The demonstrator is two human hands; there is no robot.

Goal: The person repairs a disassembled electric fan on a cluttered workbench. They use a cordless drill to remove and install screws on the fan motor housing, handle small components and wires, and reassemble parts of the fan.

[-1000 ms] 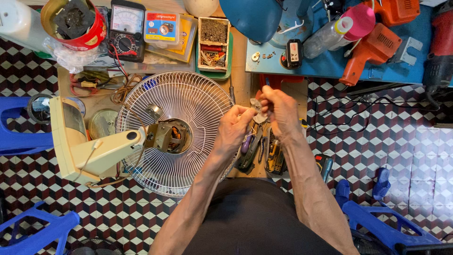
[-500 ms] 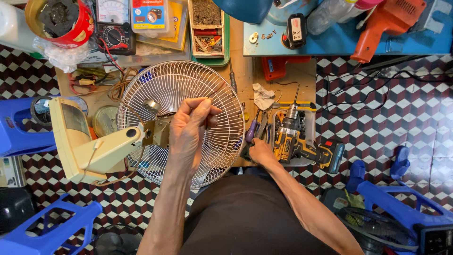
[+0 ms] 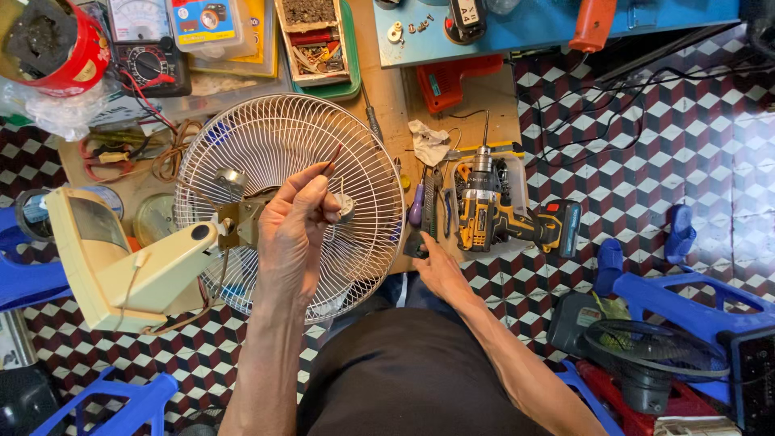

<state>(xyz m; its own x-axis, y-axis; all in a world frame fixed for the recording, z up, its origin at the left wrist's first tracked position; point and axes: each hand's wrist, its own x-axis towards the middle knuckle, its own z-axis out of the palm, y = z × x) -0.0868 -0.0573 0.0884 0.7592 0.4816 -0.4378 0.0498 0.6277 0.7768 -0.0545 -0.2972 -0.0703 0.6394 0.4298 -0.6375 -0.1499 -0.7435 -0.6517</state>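
Observation:
My left hand (image 3: 295, 226) is raised over the white wire fan grille (image 3: 242, 137). It pinches a small thin piece with a reddish tip (image 3: 333, 157) between thumb and forefinger. Beneath it the fan's bare motor (image 3: 234, 220) sits on the cream fan body (image 3: 121, 266), which lies on its side. My right hand (image 3: 440, 266) reaches to the wooden table's near edge. Its fingertips are on a dark hand tool (image 3: 416, 242) beside a purple-handled screwdriver (image 3: 416, 208). Whether they grip that tool is unclear.
A yellow and black cordless drill (image 3: 500, 214) lies right of the hand tools, with a crumpled rag (image 3: 428, 141) behind them. A multimeter (image 3: 149, 48), parts boxes (image 3: 311, 36) and a red tin (image 3: 56, 40) line the back. Blue plastic stools (image 3: 686, 291) stand on the checkered floor.
My hands have parted: the left one moved over the fan grille with the small piece, and the right one dropped to the tools at the table's near edge. The view has shifted right.

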